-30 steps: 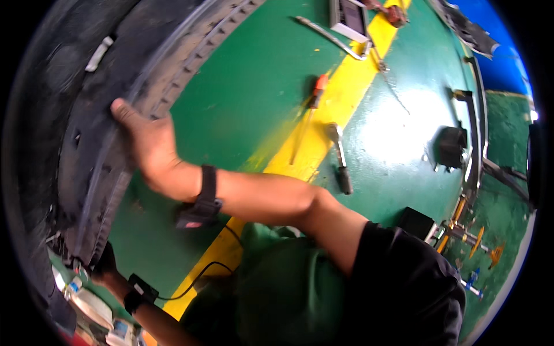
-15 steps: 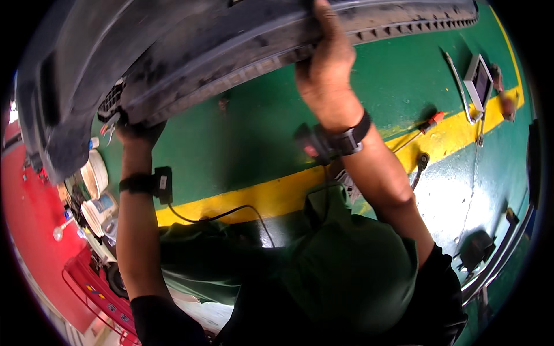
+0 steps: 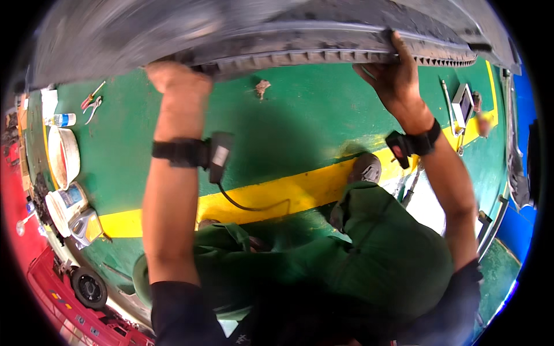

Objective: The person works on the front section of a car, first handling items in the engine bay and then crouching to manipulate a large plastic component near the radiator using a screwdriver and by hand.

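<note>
A long black plastic car bumper point(image 3: 311, 43) with a toothed lower rim spans the top of the view. My left hand point(image 3: 179, 79) is closed at its lower edge, left of the middle; the fingertips are hidden behind the plastic. Farther right, my right hand point(image 3: 399, 81) grips the same edge, thumb up on the dirty face and fingers underneath. Each wrist carries a black strap with a small box. The bumper's left part is smeared by motion.
On the green floor at left lie a screwdriver point(image 3: 92, 97), pliers point(image 3: 94, 108), a bottle point(image 3: 62, 120), white tubs point(image 3: 64, 155) and a grey jug point(image 3: 86, 226). A metal bar point(image 3: 448, 104) and a screened device point(image 3: 462, 106) lie at right. A red cart point(image 3: 57, 294) stands lower left.
The bumper has turned from a slant to nearly level and shifted right. My left hand has moved up and right with it, my right hand to the right. The tools at left have come into sight.
</note>
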A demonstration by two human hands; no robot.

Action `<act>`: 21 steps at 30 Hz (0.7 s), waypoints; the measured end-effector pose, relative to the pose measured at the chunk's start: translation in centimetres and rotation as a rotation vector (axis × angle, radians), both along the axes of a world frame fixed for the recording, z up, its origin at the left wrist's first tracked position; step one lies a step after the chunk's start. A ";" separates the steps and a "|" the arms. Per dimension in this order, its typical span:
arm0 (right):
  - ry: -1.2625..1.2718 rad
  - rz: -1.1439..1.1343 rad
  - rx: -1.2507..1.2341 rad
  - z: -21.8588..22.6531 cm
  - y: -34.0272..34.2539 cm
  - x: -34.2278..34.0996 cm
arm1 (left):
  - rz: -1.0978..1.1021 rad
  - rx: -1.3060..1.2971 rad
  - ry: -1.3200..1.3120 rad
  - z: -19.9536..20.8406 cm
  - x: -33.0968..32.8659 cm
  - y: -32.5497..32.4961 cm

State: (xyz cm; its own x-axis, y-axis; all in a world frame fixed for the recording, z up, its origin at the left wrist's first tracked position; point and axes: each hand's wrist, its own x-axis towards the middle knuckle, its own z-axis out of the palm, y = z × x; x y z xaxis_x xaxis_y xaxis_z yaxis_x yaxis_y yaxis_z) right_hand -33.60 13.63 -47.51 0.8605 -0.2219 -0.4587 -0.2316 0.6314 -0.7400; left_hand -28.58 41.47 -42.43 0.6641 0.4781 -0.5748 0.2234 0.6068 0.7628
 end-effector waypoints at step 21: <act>0.301 0.253 -0.013 1.6 24.9 -0.2 | 0.171 -0.269 0.106 -5.0 1.6 4.6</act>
State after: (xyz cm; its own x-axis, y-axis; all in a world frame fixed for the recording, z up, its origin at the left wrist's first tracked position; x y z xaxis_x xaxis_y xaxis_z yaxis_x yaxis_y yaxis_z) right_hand -33.84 38.55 -45.95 0.7159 -0.0274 -0.6976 -0.5869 0.5176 -0.6226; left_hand -26.94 46.08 -47.44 0.5173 0.3991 -0.7571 0.1707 0.8188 0.5482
